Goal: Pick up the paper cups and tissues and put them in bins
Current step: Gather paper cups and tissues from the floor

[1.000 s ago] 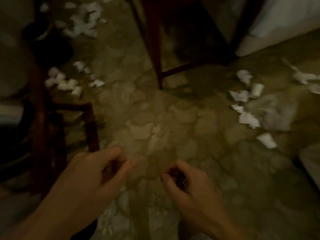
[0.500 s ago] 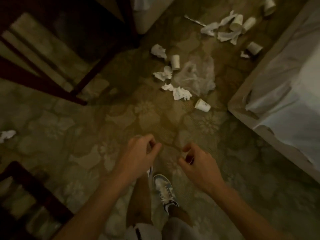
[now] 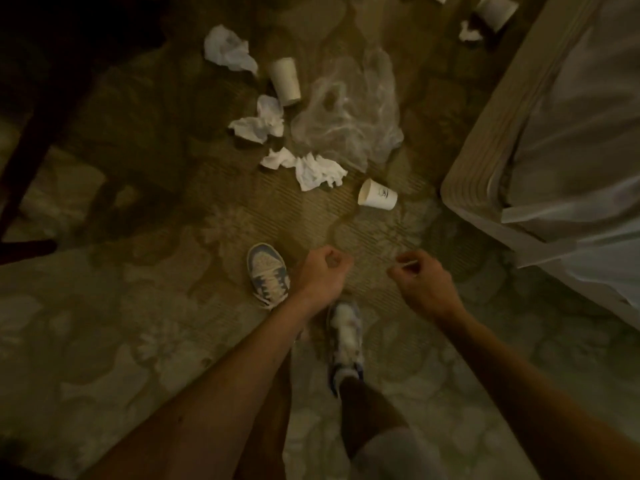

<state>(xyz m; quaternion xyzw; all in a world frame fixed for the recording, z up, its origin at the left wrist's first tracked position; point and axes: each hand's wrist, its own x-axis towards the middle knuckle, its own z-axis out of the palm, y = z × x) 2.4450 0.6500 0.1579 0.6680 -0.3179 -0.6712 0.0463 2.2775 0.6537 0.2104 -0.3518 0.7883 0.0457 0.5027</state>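
Observation:
Litter lies on the patterned carpet ahead of my feet. A white paper cup (image 3: 377,198) lies on its side nearest to me. A second paper cup (image 3: 285,81) lies further off, and a third cup (image 3: 495,8) shows at the top right. Crumpled white tissues sit at the centre (image 3: 313,169), beside the second cup (image 3: 259,121) and beyond it (image 3: 227,50). My left hand (image 3: 322,271) hovers below the litter, fingers curled shut, nothing seen in it. My right hand (image 3: 422,282) is beside it, fingers pinched together, with a thin pale sliver at the fingertips.
A crumpled clear plastic bag (image 3: 349,109) lies among the tissues. A bed (image 3: 485,133) with pale sheets fills the right side. Dark wooden furniture legs (image 3: 20,161) stand at the left. My two sneakers, left (image 3: 268,271) and right (image 3: 346,334), are under my hands.
The view has swung away from the furniture legs and closed in on the litter beside the bed. Both hands stay curled in front of me, empty as before.

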